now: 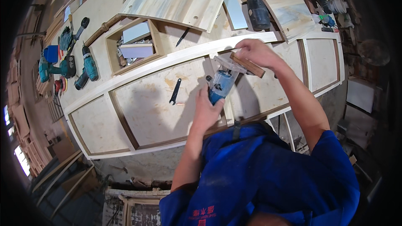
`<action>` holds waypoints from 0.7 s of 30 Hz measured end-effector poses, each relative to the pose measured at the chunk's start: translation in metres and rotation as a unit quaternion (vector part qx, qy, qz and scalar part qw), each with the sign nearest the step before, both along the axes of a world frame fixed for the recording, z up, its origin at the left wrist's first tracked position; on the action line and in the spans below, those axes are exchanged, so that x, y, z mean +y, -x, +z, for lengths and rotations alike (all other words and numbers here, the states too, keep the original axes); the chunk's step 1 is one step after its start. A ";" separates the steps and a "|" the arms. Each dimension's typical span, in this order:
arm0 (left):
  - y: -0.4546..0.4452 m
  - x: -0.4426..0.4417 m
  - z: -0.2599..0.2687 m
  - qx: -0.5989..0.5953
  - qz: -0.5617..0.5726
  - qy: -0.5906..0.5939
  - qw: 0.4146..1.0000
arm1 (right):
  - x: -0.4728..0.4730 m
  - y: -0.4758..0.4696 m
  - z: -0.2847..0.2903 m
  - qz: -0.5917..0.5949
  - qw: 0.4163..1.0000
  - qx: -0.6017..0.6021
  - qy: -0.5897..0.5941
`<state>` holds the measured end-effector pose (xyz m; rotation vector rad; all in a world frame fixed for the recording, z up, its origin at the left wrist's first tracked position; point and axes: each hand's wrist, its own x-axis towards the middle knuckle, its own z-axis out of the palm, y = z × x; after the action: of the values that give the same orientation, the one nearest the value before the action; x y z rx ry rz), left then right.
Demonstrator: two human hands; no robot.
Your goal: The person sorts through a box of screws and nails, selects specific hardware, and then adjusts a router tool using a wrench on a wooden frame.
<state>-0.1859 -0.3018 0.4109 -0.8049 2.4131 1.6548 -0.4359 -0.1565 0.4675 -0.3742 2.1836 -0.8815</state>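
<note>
My left hand [207, 108] grips the blue body of a trim router [222, 84], which is tilted with its clear plastic base plate [230, 65] facing away from me. A dark brown wooden block [248, 65] lies against that base. My right hand [256, 51] is at the block's far side, fingers curled together and slightly blurred; whether it grips anything is hidden. Below both hands is a long pale wooden frame [106, 103] with dark inner strips, lying on the workbench. Inside one of its bays lies a black open-end wrench [175, 91], left of the router.
Two teal cordless drills [89, 64] and a sander [61, 84] are at the left. A wooden box [133, 45] holds hardware beyond the frame. Wood panels [179, 0], a black mallet head [258, 13] with a wooden handle and a pencil [182, 37] lie farther back.
</note>
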 end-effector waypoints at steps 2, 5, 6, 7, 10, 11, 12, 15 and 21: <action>0.001 -0.012 -0.011 0.035 0.086 -0.094 0.991 | 0.028 0.006 0.002 -0.099 0.995 0.020 0.027; -0.021 -0.051 -0.034 0.084 0.062 0.252 0.962 | 0.083 0.011 -0.012 -0.149 0.986 0.073 0.007; -0.024 -0.057 -0.037 0.034 0.077 0.289 0.954 | 0.105 0.009 -0.021 -0.129 0.979 0.147 -0.061; -0.031 -0.066 -0.044 0.015 0.063 0.324 0.944 | 0.123 0.007 -0.032 -0.104 0.962 0.217 -0.126; -0.028 -0.081 -0.050 -0.058 0.010 0.319 0.946 | 0.148 -0.013 -0.051 -0.076 0.946 0.191 -0.249; -0.028 -0.085 -0.048 -0.088 -0.008 0.299 0.950 | 0.152 -0.018 -0.058 -0.061 0.945 0.168 -0.273; -0.027 -0.087 -0.059 -0.066 -0.055 0.337 0.937 | 0.156 -0.020 -0.065 -0.051 0.943 0.168 -0.281; -0.018 -0.088 -0.058 -0.059 -0.060 0.290 0.953 | 0.151 -0.025 -0.089 -0.042 0.942 0.177 -0.282; -0.010 -0.103 -0.055 -0.114 -0.053 0.134 0.983 | 0.134 -0.017 -0.099 -0.040 0.948 0.126 -0.289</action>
<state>-0.1763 -0.4048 0.3555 -0.8319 2.4938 1.1458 -0.4186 -0.0223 0.3684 -0.1109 2.5812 -0.2060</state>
